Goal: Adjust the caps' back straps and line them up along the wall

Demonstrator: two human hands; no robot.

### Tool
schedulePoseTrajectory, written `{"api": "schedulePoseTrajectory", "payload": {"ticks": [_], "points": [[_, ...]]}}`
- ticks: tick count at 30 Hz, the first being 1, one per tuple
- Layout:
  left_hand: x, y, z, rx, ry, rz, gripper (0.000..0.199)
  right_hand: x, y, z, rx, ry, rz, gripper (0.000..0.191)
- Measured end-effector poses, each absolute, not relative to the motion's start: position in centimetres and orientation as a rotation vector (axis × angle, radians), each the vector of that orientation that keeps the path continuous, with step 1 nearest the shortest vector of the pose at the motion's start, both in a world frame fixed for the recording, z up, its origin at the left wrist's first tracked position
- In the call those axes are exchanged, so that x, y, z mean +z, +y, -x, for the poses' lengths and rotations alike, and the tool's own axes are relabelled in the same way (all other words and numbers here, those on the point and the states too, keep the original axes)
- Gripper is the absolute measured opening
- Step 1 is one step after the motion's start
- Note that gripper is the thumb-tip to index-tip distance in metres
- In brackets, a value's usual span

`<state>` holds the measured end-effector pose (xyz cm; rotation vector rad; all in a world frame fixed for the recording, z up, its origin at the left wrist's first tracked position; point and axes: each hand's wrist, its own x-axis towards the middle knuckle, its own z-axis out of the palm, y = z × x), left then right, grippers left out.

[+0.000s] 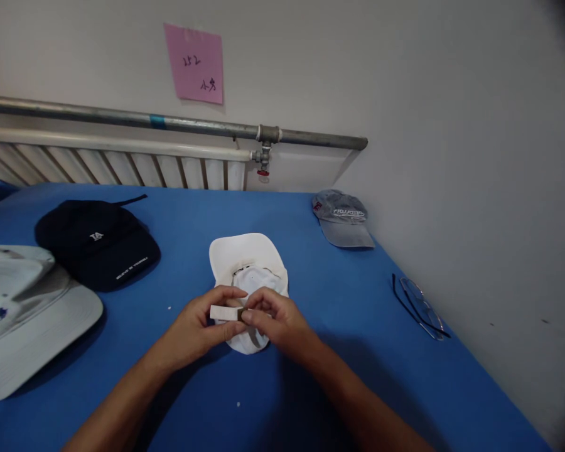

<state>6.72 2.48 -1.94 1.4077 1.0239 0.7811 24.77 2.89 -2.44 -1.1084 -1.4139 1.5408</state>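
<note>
A white baseball cap [247, 248] lies on the blue table with its brim pointing away from me and its inside partly showing. My left hand [201, 321] is closed around the cap's back strap [223, 312], thumb below and fingers above. Beside it, my right hand [280, 320] pinches the same strap at its small dark buckle [241, 312] between thumb and fingers. The tips of both hands nearly meet at the buckle. Part of the cap's crown is hidden behind the hands.
To the left are a black cap [96, 248] and a pale cap [42, 326]. A grey cap [343, 218] and eyeglasses [421, 307] lie near the table's right edge by the wall. Behind the blue table [188, 389] run a radiator [141, 166] and a metal pipe [207, 125].
</note>
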Motion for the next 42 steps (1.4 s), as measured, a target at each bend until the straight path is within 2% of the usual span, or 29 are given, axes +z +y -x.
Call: {"api": "schedulePoseTrajectory", "payload": {"ticks": [4, 8, 11, 21, 26, 34, 42], "points": [[-1.9, 2.6, -6.3, 0.755, 0.948, -1.336, 0.046, -1.9, 2.9, -25.5, 1.515, -1.526, 1.108, 0.011], [-1.8, 3.0, -5.7, 0.84, 0.822, -1.308, 0.026, -1.7, 2.9, -25.9, 1.503, -1.488, 1.072, 0.012], [-1.7, 3.0, -5.5, 0.851, 0.801, -1.342, 0.022, -1.6, 2.9, -25.9, 1.465, -1.515, 1.094, 0.014], [-2.4, 3.0, -5.2, 0.774, 0.841, -1.541, 0.022, -2.3, 2.4, -25.1, 1.33, -1.566, 1.178, 0.013], [-2.5, 3.1, -5.5, 0.799, 0.89, -1.533, 0.021, -2.2, 2.4, -24.9, 1.438, -1.493, 1.183, 0.013], [-2.2, 2.7, -5.4, 0.804, 0.929, -1.529, 0.021, -2.3, 2.4, -25.3, 1.477, -1.715, 1.16, 0.016], [-1.4, 2.9, -5.2, 0.751, 0.844, -1.481, 0.025, -2.4, 2.2, -25.5, 1.299, -1.873, 1.108, 0.019]]}}
